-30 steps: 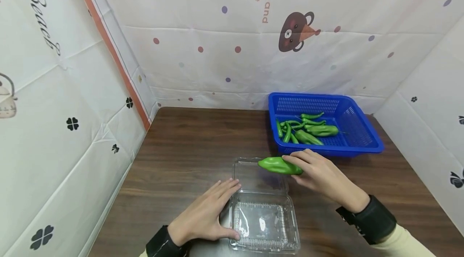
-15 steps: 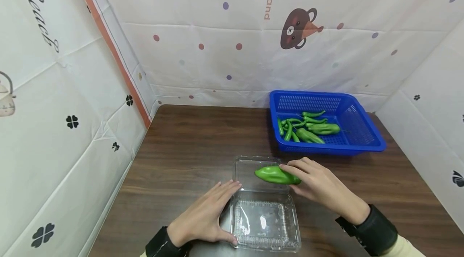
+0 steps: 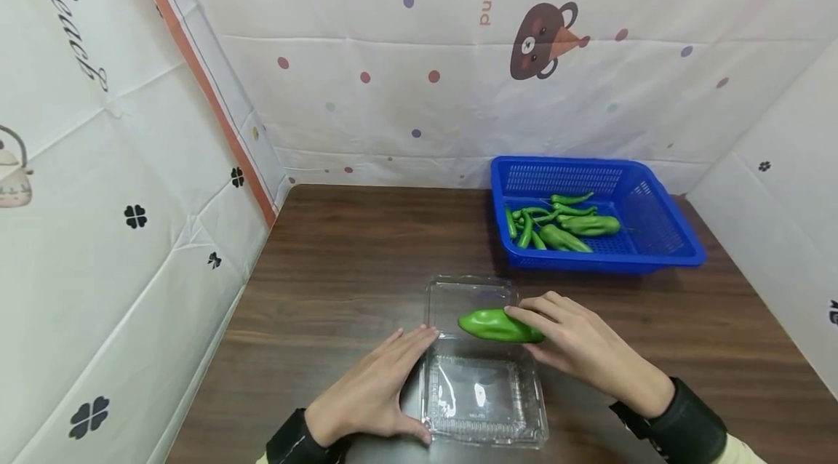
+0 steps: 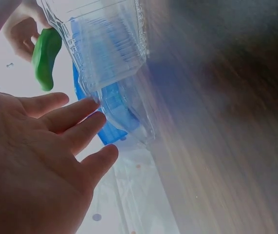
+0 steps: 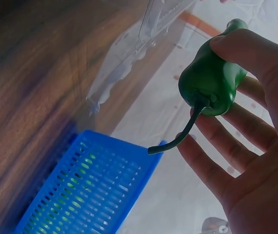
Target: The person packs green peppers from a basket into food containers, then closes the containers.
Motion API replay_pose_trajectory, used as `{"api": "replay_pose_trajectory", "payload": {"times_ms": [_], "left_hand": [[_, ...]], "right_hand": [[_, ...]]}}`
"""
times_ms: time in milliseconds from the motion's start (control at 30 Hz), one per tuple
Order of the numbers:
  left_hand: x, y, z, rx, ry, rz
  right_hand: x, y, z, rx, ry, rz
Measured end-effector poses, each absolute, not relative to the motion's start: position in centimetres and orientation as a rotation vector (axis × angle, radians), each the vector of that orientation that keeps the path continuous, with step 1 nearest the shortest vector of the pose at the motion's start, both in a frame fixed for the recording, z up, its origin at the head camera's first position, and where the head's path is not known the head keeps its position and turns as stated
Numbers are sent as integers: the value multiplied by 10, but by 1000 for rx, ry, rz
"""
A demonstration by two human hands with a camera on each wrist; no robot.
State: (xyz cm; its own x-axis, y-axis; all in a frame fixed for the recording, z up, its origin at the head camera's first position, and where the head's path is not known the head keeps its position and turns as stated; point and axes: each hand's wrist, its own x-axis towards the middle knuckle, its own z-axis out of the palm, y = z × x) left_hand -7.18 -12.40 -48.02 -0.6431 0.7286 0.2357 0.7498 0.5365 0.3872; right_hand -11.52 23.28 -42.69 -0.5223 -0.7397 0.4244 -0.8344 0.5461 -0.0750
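- Pepper point(image 3: 499, 326) lies crosswise over the box point(image 3: 482, 396), stem toward the right hand point(image 3: 576, 342) pinching it.
- Left hand point(image 3: 373, 390), fingers straight, rests against the box's left side.

In front of me a dark wood-grain tabletop point(image 3: 366, 253) fills the lower middle of the frame. White printed sheeting point(image 3: 393, 108) closes it in on three sides. The back panel carries coloured dots, a brown bear point(image 3: 543, 31) at upper centre right and orange lettering at the top edge. An orange stripe point(image 3: 203, 86) runs diagonally down the left corner. The left panel shows black clovers point(image 3: 135, 216) and cursive script. The light is even and soft.
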Motion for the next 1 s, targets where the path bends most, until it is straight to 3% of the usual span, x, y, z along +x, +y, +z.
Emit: {"api": "replay_pose_trajectory", "payload": {"times_ms": [1000], "left_hand": [[-69, -122, -481, -1301, -2745, -702]], "right_hand": [[-96, 212, -446, 1403, -2378, 465]]}}
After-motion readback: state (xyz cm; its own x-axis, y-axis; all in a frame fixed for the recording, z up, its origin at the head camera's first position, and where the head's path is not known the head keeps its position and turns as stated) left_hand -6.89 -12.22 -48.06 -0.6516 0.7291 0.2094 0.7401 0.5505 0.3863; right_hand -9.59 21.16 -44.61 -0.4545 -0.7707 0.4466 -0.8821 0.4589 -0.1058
